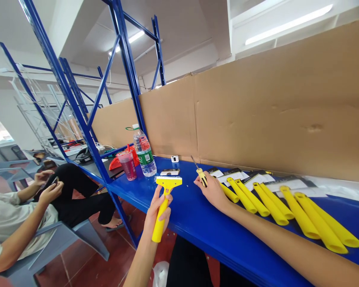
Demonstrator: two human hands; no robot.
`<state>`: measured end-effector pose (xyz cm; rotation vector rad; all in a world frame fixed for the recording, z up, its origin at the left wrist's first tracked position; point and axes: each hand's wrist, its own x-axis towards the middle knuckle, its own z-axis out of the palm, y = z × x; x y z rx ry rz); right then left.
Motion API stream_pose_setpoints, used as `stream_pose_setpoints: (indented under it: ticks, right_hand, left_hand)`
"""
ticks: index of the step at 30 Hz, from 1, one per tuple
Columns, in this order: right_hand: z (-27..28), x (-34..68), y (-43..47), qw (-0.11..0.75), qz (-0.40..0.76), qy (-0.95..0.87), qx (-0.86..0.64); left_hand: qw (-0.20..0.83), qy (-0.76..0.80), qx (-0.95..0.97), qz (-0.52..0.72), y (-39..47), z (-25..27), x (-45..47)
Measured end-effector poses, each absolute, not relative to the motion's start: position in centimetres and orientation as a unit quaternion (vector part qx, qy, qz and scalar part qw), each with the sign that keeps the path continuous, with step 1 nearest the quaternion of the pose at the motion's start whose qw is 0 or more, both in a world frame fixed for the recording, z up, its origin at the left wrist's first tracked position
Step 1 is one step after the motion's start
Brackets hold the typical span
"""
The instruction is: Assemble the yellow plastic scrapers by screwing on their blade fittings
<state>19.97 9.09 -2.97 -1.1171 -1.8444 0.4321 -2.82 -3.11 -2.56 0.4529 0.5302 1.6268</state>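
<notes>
Indoors, blue tabletop (184,211), cardboard partition (266,107), red floor (80,265), scraper (169,182) in left hand (151,215)

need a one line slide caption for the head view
Left hand holds a yellow scraper, right hand a screwdriver, at a blue bench with a row of yellow handles.

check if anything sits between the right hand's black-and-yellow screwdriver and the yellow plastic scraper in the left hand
Nothing visible does: blue tabletop shows between the screwdriver in the right hand and the scraper in the left hand. A flat black-and-white packet lies beyond the scraper's head.
</notes>
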Motion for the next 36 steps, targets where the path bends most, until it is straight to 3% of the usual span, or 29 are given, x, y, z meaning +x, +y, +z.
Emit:
stream_pose_setpoints:
  ticks: [4, 10, 26, 36]
  right_hand:
    - [-2.4, 20.2, 8.0, 0.525, 0.194, -0.727, -0.397]
    - [-2.3, 20.0, 7.4, 0.548, 0.212, -0.727, -0.354]
    - [-2.9, 19.7, 6.6, 0.496, 0.239, -0.794, -0.259]
    - [-1.9, 19.8, 6.4, 0.494, 0.265, -0.773, -0.298]
  left_hand:
    - [0.638, 0.235, 0.213, 0.702, -2.9, -2.2, -2.7]
    - [0.662, 0.267, 0.238, 0.659, -1.5, -2.6, -2.2]
    - [0.624, 0.326, 0.319, 0.635, -1.8, -2.4, -0.9]
    - [0.635, 0.315, 0.349, 0.613, -1.6, -2.4, -1.3]
